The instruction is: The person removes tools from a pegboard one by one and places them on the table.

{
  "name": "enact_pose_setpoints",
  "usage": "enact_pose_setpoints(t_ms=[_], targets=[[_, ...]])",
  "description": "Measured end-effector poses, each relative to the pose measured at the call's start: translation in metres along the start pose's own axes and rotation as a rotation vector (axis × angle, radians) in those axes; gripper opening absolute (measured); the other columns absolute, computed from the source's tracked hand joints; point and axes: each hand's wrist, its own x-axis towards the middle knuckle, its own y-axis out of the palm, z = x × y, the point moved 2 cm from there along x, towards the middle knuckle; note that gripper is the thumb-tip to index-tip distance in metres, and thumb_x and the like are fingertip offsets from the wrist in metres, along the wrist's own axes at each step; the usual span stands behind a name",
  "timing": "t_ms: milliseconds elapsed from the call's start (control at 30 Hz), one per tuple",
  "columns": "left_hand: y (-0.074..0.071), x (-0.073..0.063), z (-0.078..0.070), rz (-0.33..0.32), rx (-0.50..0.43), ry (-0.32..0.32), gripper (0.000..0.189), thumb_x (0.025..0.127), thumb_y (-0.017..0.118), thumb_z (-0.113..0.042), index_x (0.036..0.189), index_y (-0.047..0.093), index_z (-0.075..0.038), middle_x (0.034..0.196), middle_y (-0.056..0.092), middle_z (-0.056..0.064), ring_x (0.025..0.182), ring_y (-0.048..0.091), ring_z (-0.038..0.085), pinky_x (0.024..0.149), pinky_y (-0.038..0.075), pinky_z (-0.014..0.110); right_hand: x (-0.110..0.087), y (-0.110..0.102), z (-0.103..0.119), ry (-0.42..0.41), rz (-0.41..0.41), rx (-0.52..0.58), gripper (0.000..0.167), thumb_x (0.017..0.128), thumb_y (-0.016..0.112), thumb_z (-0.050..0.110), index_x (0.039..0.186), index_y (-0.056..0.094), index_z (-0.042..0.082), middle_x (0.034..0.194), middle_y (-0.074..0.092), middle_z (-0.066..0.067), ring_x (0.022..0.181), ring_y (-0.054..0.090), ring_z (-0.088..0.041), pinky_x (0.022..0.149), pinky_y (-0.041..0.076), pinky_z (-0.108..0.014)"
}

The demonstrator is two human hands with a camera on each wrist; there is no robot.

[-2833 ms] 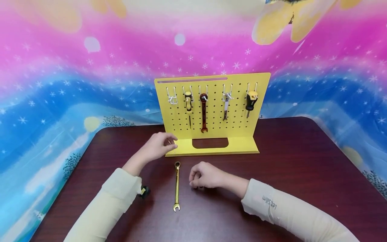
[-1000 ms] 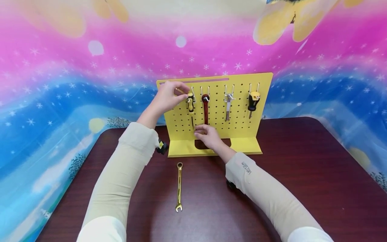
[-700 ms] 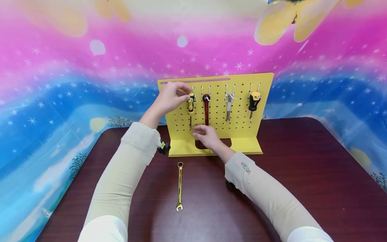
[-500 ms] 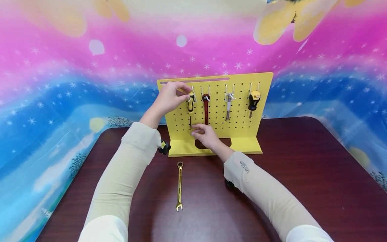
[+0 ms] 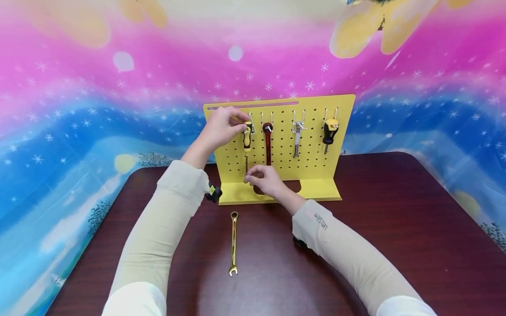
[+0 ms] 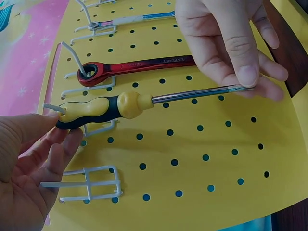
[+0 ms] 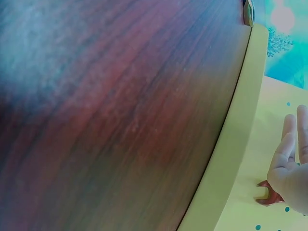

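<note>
A yellow-and-black screwdriver point(image 6: 91, 110) is on a white hook of the yellow pegboard point(image 5: 316, 169), the hook's tip showing through the hole in its handle. My left hand point(image 5: 219, 128) holds the handle's end between thumb and fingers. Lower down, my right hand point(image 5: 269, 181) pinches the shaft near its tip between thumb and index finger, as the left wrist view shows. To the right of this screwdriver hangs a red ratchet wrench point(image 6: 139, 67), partly behind my right hand. In the right wrist view that wrench's open end point(image 7: 269, 194) shows beside my right hand.
A gold ratchet wrench point(image 5: 233, 245) lies on the dark wooden table point(image 5: 395, 228) before the board. A silver wrench point(image 5: 297, 138) and a stubby screwdriver point(image 5: 330, 131) hang farther right. One bare white hook point(image 6: 86, 184) is left of the held screwdriver.
Both hands have risen from near the table to the board. Over the last half second the right hand has dropped slightly and closed on the shaft tip. The left hand has stayed at the handle.
</note>
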Motion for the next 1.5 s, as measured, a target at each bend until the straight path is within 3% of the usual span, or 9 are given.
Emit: enact_pose_setpoints(t_ms=[400, 700, 933, 1200, 1500], targets=[[0.000, -0.001, 0.003, 0.015, -0.005, 0.027, 0.029, 0.096, 0.066, -0.012, 0.125, 0.069, -0.010, 0.126, 0.069, 0.009, 0.107, 0.068, 0.023, 0.090, 0.057, 0.037, -0.011, -0.004, 0.000, 0.005, 0.001, 0.012, 0.011, 0.098, 0.061, 0.010, 0.102, 0.064, 0.000, 0.100, 0.074, -0.018, 0.097, 0.066, -0.042, 0.089, 0.054, -0.054], [-0.001, -0.007, 0.004, 0.025, -0.037, 0.026, 0.030, 0.096, 0.065, -0.014, 0.126, 0.069, -0.012, 0.127, 0.068, 0.007, 0.111, 0.066, 0.021, 0.093, 0.055, 0.039, -0.021, -0.007, 0.003, -0.019, 0.019, -0.007, 0.010, 0.097, 0.063, 0.011, 0.100, 0.066, 0.001, 0.098, 0.074, -0.016, 0.089, 0.067, -0.030, 0.086, 0.056, -0.051], [-0.003, -0.012, 0.004, 0.029, -0.045, 0.040, 0.029, 0.096, 0.066, -0.013, 0.125, 0.070, -0.011, 0.125, 0.069, 0.008, 0.109, 0.066, 0.021, 0.091, 0.055, 0.039, -0.029, -0.004, 0.008, -0.037, 0.069, 0.052, 0.009, 0.097, 0.063, 0.007, 0.100, 0.065, -0.001, 0.097, 0.073, -0.018, 0.098, 0.064, -0.047, 0.092, 0.056, -0.050], [-0.006, -0.015, 0.003, 0.047, -0.045, 0.051, 0.028, 0.096, 0.066, -0.015, 0.123, 0.070, -0.010, 0.124, 0.070, 0.009, 0.106, 0.068, 0.022, 0.090, 0.056, 0.039, -0.038, -0.002, 0.010, -0.071, 0.077, 0.055, 0.009, 0.097, 0.062, 0.005, 0.100, 0.064, -0.003, 0.097, 0.073, -0.022, 0.100, 0.064, -0.049, 0.094, 0.053, -0.055], [-0.011, -0.020, -0.002, 0.062, -0.059, 0.037, 0.028, 0.096, 0.067, -0.016, 0.123, 0.071, -0.011, 0.127, 0.069, 0.008, 0.107, 0.070, 0.023, 0.092, 0.056, 0.039, -0.046, 0.001, 0.016, -0.112, 0.082, 0.029, 0.011, 0.096, 0.064, 0.010, 0.098, 0.067, 0.000, 0.095, 0.075, -0.016, 0.091, 0.067, -0.036, 0.090, 0.053, -0.055]])
